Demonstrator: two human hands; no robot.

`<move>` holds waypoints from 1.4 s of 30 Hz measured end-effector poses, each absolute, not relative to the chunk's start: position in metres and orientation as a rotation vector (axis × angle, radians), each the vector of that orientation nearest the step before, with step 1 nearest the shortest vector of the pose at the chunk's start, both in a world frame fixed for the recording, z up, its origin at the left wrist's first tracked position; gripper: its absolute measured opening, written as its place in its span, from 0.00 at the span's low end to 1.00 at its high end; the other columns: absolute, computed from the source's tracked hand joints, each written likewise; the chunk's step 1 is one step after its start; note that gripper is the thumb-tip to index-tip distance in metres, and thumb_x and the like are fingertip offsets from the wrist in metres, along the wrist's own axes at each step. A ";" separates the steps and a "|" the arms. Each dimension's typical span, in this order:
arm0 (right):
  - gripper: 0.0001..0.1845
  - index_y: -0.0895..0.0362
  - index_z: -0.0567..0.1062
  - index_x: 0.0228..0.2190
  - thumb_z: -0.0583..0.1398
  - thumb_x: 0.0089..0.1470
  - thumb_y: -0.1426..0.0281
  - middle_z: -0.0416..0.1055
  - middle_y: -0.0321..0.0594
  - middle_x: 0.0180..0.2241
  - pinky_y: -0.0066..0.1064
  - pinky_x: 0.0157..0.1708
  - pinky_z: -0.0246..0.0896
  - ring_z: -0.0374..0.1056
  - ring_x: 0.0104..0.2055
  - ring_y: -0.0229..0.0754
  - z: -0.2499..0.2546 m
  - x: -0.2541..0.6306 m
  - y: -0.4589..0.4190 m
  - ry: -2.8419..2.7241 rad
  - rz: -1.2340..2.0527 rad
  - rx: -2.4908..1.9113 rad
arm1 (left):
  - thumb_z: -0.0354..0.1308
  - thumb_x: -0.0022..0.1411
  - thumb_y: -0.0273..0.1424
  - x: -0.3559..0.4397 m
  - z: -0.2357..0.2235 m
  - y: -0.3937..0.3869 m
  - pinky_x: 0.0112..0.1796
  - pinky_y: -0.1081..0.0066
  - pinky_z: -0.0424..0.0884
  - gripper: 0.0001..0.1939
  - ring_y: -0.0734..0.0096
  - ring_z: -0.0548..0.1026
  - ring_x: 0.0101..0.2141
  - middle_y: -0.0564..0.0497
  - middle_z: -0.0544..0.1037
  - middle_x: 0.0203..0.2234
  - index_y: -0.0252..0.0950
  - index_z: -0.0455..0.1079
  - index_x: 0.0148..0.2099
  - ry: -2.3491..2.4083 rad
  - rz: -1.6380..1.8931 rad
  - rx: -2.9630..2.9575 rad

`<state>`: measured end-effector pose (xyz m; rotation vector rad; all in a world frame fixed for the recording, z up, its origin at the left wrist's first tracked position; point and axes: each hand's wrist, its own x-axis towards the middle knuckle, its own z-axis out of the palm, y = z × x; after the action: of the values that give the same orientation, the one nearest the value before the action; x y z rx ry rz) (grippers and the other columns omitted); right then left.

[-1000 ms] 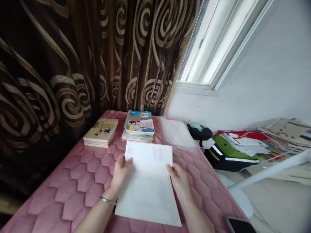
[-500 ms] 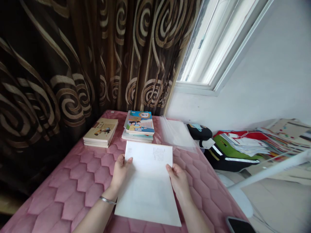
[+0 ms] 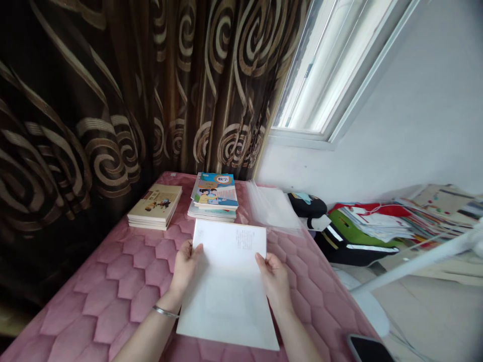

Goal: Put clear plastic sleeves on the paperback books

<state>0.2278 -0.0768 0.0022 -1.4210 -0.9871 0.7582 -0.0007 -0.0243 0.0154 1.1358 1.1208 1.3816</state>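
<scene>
A white book (image 3: 228,291) with small print near its far edge is held over the pink quilted surface (image 3: 124,281). My left hand (image 3: 186,264) grips its left side, thumb on top and fingers underneath. On the opposite side my right hand (image 3: 274,274) pinches the edge the same way. Just beyond the book lies a stack of books with a blue illustrated cover (image 3: 217,191) on top. Farther left is a neat stack of tan books (image 3: 154,206). Whatever lies under the white book is hidden.
Clear plastic sheets (image 3: 273,206) lie at the back right. A phone (image 3: 370,348) rests by the front right edge. Beyond that edge are a white pole (image 3: 415,259), a dark and green bag (image 3: 350,236) and piled papers (image 3: 381,221). A patterned curtain (image 3: 211,100) hangs behind.
The whole view has shifted very slightly. Both hands keep the same hold on the white book, and the stacks have not moved.
</scene>
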 end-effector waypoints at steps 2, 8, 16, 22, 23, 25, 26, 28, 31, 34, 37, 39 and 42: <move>0.22 0.56 0.71 0.28 0.60 0.47 0.49 0.73 0.38 0.25 0.29 0.26 0.62 0.67 0.27 0.43 0.001 0.227 -0.076 -0.994 0.724 -1.439 | 0.62 0.49 0.45 -0.001 0.014 -0.023 0.27 0.74 0.66 0.20 0.71 0.71 0.26 0.51 0.77 0.26 0.35 0.67 0.35 1.106 1.381 1.134; 0.22 0.56 0.70 0.30 0.61 0.47 0.49 0.73 0.38 0.27 0.29 0.28 0.62 0.67 0.29 0.43 0.005 0.223 -0.074 -0.986 0.776 -1.355 | 0.63 0.47 0.46 0.001 0.020 -0.025 0.28 0.74 0.65 0.20 0.71 0.71 0.26 0.52 0.76 0.25 0.35 0.67 0.32 1.118 1.400 1.116; 0.22 0.57 0.71 0.30 0.59 0.49 0.49 0.71 0.36 0.25 0.28 0.27 0.60 0.65 0.27 0.41 -0.001 0.223 -0.072 -1.019 0.676 -1.416 | 0.58 0.52 0.50 0.000 0.021 -0.027 0.25 0.76 0.62 0.21 0.75 0.67 0.24 0.55 0.71 0.23 0.35 0.66 0.32 1.155 1.404 1.173; 0.23 0.56 0.69 0.24 0.58 0.48 0.48 0.66 0.33 0.20 0.25 0.23 0.55 0.60 0.24 0.38 -0.004 0.223 -0.070 -1.045 0.513 -1.497 | 0.54 0.54 0.51 -0.002 0.017 -0.024 0.25 0.75 0.61 0.22 0.75 0.64 0.22 0.57 0.68 0.20 0.36 0.65 0.31 1.244 1.394 1.272; 0.23 0.56 0.69 0.24 0.58 0.48 0.48 0.66 0.32 0.20 0.25 0.23 0.54 0.60 0.23 0.38 -0.003 0.223 -0.070 -1.048 0.502 -1.503 | 0.53 0.54 0.51 -0.003 0.016 -0.023 0.26 0.75 0.62 0.22 0.74 0.65 0.23 0.56 0.69 0.21 0.36 0.65 0.32 1.266 1.390 1.290; 0.23 0.56 0.68 0.23 0.58 0.48 0.48 0.66 0.33 0.20 0.25 0.23 0.54 0.60 0.24 0.38 0.000 0.223 -0.070 -1.061 0.509 -1.508 | 0.53 0.55 0.50 -0.004 0.015 -0.022 0.27 0.74 0.62 0.21 0.73 0.66 0.24 0.55 0.70 0.22 0.36 0.66 0.33 1.314 1.383 1.336; 0.22 0.56 0.68 0.23 0.58 0.48 0.49 0.66 0.33 0.21 0.25 0.24 0.55 0.60 0.24 0.38 0.001 0.223 -0.069 -1.068 0.524 -1.508 | 0.52 0.55 0.50 -0.005 0.014 -0.022 0.27 0.74 0.62 0.20 0.73 0.66 0.24 0.56 0.70 0.22 0.36 0.66 0.33 1.335 1.383 1.358; 0.22 0.56 0.69 0.25 0.58 0.49 0.49 0.68 0.34 0.22 0.26 0.25 0.56 0.62 0.26 0.39 0.002 0.224 -0.068 -1.077 0.567 -1.502 | 0.52 0.55 0.49 -0.006 0.012 -0.020 0.26 0.75 0.61 0.19 0.74 0.65 0.23 0.56 0.69 0.20 0.36 0.65 0.30 1.357 1.393 1.386; 0.22 0.56 0.70 0.29 0.57 0.50 0.49 0.70 0.36 0.25 0.27 0.27 0.58 0.64 0.28 0.41 0.001 0.226 -0.067 -1.076 0.631 -1.480 | 0.53 0.54 0.49 -0.006 0.008 -0.017 0.25 0.76 0.60 0.19 0.75 0.65 0.22 0.57 0.68 0.18 0.37 0.64 0.28 1.342 1.410 1.370; 0.21 0.57 0.70 0.30 0.57 0.50 0.50 0.72 0.37 0.26 0.27 0.27 0.59 0.65 0.28 0.42 -0.003 0.227 -0.066 -1.082 0.634 -1.465 | 0.53 0.54 0.49 -0.006 0.006 -0.016 0.25 0.75 0.61 0.20 0.73 0.66 0.22 0.55 0.70 0.20 0.36 0.65 0.29 1.322 1.387 1.337; 0.22 0.57 0.71 0.30 0.57 0.50 0.49 0.73 0.38 0.27 0.27 0.27 0.59 0.66 0.28 0.42 -0.006 0.227 -0.064 -1.087 0.611 -1.457 | 0.53 0.54 0.50 -0.006 0.007 -0.016 0.26 0.74 0.63 0.21 0.71 0.68 0.24 0.53 0.73 0.22 0.35 0.67 0.32 1.324 1.386 1.330; 0.23 0.57 0.71 0.31 0.57 0.50 0.49 0.73 0.39 0.28 0.27 0.27 0.60 0.66 0.29 0.42 -0.006 0.227 -0.063 -1.085 0.606 -1.448 | 0.53 0.54 0.50 -0.006 0.009 -0.015 0.26 0.73 0.64 0.21 0.71 0.69 0.24 0.53 0.73 0.21 0.35 0.68 0.31 1.329 1.373 1.358; 0.24 0.58 0.72 0.33 0.58 0.49 0.49 0.74 0.40 0.29 0.28 0.28 0.61 0.68 0.30 0.43 -0.003 0.227 -0.062 -1.078 0.608 -1.432 | 0.56 0.51 0.50 -0.008 0.012 -0.015 0.25 0.73 0.63 0.20 0.70 0.69 0.23 0.54 0.72 0.19 0.35 0.68 0.27 1.338 1.294 1.396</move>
<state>0.2269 -0.0623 -0.0033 -1.4323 -1.0777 0.6079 -0.0084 -0.0147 0.0123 1.3962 1.3379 1.2940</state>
